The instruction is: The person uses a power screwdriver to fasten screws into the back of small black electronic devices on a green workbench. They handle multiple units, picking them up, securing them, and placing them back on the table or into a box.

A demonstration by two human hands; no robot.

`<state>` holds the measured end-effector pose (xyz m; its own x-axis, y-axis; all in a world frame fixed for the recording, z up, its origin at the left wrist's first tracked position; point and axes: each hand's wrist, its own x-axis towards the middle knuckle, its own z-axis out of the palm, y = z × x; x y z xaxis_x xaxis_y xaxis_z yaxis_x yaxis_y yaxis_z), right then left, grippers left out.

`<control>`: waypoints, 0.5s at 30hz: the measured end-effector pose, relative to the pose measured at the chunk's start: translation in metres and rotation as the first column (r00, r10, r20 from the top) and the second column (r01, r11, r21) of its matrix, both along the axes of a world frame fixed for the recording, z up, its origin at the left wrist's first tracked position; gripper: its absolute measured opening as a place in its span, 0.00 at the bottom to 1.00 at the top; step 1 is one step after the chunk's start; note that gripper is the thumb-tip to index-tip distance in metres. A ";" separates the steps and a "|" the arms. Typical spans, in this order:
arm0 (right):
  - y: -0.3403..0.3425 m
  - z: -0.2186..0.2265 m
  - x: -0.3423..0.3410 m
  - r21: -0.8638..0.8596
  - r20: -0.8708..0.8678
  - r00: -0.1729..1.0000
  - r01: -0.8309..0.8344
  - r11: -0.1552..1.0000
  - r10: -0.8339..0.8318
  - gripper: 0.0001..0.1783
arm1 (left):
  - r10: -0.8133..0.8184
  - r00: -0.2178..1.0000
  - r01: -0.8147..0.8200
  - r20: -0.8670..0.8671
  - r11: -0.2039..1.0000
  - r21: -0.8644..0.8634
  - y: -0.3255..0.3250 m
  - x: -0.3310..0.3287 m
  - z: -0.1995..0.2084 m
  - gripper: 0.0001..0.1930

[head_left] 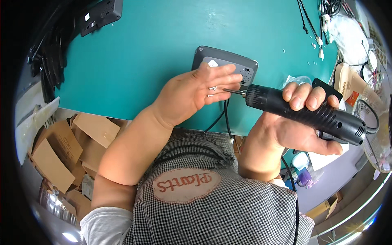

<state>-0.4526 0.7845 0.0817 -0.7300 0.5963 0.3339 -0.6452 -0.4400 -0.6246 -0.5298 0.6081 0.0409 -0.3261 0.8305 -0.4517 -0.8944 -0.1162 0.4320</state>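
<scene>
My left hand point(192, 87) is turned palm up over the near part of a flat dark device point(227, 55), its fingers stretched out. Small silver screws point(212, 88) are held on those fingers. My right hand point(302, 118) is wrapped round a black electric screwdriver point(302, 107) that points left. Its thin bit point(233, 91) reaches the left fingers near the screws; whether it touches one I cannot tell. The device has a grey panel with small holes and a white label, partly covered by my hand. Black cables point(224, 118) run from its near side.
A similar dark device point(102, 17) lies at the far left of the green table mat point(134, 61). Cables with white connectors point(320, 43) and clear plastic bags point(349, 38) are at the far right. Cardboard boxes point(59, 153) stand below the left edge. A wire-guarded fan point(377, 143) is at the right.
</scene>
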 end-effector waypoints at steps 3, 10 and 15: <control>-0.011 0.001 -0.008 0.011 -0.009 0.998 -0.057 0.998 0.057 0.49 | 0.049 0.999 -0.049 0.014 0.998 0.028 -0.002 0.005 0.001 0.34; -0.015 -0.008 -0.015 0.077 0.013 0.996 -0.087 0.993 0.086 0.50 | 0.007 0.991 -0.015 -0.134 0.998 -0.061 -0.017 0.007 -0.002 0.25; -0.014 -0.006 -0.016 0.078 0.019 0.995 -0.101 0.992 0.100 0.50 | -0.095 0.988 0.065 -0.124 0.971 -0.229 -0.026 0.008 -0.008 0.13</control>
<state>-0.4691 0.7710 0.0756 -0.7899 0.4924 0.3654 -0.5907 -0.4512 -0.6689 -0.5213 0.5823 0.0326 -0.3326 0.7394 -0.5854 -0.8294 0.0661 0.5547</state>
